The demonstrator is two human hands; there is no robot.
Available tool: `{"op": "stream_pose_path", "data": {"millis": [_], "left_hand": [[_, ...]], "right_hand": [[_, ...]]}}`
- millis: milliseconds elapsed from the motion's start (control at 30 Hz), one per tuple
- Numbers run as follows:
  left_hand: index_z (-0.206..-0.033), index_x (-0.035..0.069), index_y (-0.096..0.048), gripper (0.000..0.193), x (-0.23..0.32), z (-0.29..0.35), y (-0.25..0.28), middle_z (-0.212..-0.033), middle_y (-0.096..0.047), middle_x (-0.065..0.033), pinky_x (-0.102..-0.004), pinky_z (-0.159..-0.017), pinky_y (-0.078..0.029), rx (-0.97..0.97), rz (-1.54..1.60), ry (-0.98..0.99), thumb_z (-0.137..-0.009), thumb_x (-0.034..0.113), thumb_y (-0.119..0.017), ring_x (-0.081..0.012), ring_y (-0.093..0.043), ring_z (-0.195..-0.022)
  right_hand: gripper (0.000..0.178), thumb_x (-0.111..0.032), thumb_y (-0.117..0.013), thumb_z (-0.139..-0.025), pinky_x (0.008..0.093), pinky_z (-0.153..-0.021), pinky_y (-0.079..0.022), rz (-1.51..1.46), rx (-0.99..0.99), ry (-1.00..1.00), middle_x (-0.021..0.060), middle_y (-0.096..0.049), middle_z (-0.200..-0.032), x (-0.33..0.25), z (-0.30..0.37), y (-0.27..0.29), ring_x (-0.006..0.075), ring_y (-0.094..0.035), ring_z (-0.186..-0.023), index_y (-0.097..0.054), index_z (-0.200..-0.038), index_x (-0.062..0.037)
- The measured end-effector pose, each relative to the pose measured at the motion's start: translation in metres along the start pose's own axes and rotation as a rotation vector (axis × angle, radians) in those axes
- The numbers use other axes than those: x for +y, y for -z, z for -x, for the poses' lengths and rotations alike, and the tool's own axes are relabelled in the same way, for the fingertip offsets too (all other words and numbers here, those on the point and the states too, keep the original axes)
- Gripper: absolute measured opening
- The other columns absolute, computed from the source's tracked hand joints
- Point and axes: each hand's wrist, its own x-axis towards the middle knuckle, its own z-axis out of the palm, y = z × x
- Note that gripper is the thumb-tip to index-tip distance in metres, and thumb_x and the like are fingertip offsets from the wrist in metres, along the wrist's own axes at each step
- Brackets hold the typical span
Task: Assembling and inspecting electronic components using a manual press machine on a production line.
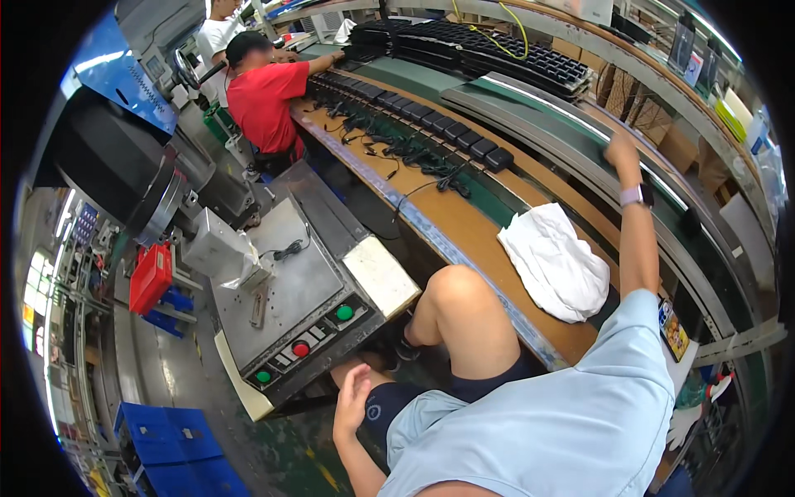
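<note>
My left hand (pixel 354 396) is held beside my thigh and the front of the press machine (pixel 286 257). Its fingers are loosely extended and nothing lies in them. My right arm stretches far forward, and my right hand (pixel 623 151) is over the metal rail (pixel 571 120) of the conveyor line. Its fingers are small and partly hidden, so any grip is unclear. A row of black power adapters (pixel 458 132) with bundled cords (pixel 414 153) runs along the bench, left of that hand. A crumpled white cloth (pixel 555 261) lies on the bench nearer me.
Stacked black trays (pixel 513 58) stand on the line's far side. A co-worker in a red shirt (pixel 265 95) reaches over the bench's far end. Green and red buttons (pixel 301 349) sit on the press front. Blue panels (pixel 178 443) and a red bin (pixel 151 277) stand left.
</note>
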Motion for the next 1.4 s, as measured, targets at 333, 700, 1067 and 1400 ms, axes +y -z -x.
{"op": "stream_pose_path", "data": {"millis": [333,700,1067,1400], "left_hand": [[-0.129,0.0,-0.053,0.034,0.038,-0.024,-0.024,-0.125,-0.06,-0.0126,-0.0306,-0.099,-0.043,-0.121,-0.039,-0.042,-0.097,0.01,-0.055,-0.0207,-0.057,-0.114],[-0.125,-0.002,-0.056,0.031,-0.038,0.023,-0.02,-0.119,-0.063,-0.012,-0.0286,-0.095,-0.045,-0.006,0.086,0.149,-0.095,0.009,-0.057,-0.0192,-0.06,-0.106],[-0.123,-0.001,-0.057,0.03,-0.026,0.011,-0.02,-0.117,-0.064,-0.0122,-0.0273,-0.094,-0.046,0.05,0.105,0.094,-0.094,0.006,-0.058,-0.0186,-0.06,-0.105],[-0.113,0.002,-0.063,0.025,0.038,-0.027,0.08,-0.109,-0.065,-0.0059,-0.027,-0.085,-0.048,0.209,0.106,-0.18,-0.088,0.004,-0.06,-0.015,-0.06,-0.094]], "right_hand": [[0.067,-0.046,-0.084,-0.068,0.0344,-0.077,-0.054,-0.62,-0.327,0.333,0.0195,-0.069,-0.094,-0.165,0.043,-0.106,0.0285,-0.066,-0.078,-0.067,-0.1,0.0104],[0.037,-0.029,-0.066,-0.087,0.0323,-0.055,-0.049,-0.851,0.153,0.192,0.0084,-0.058,-0.052,-0.149,0.029,-0.122,0.0227,-0.056,-0.047,-0.066,-0.071,0.004],[0.054,-0.037,-0.083,-0.055,0.0391,-0.063,-0.053,-0.276,-0.168,0.27,0.0208,-0.067,-0.076,-0.174,0.056,-0.057,0.0323,-0.06,-0.062,-0.066,-0.075,0.0092],[0.056,0.002,-0.065,-0.089,0.0306,-0.089,-0.054,-1.679,0.221,0.551,0.0194,-0.06,-0.122,-0.165,0.076,0.092,0.0242,-0.063,-0.103,-0.041,-0.138,-0.0098]]}}
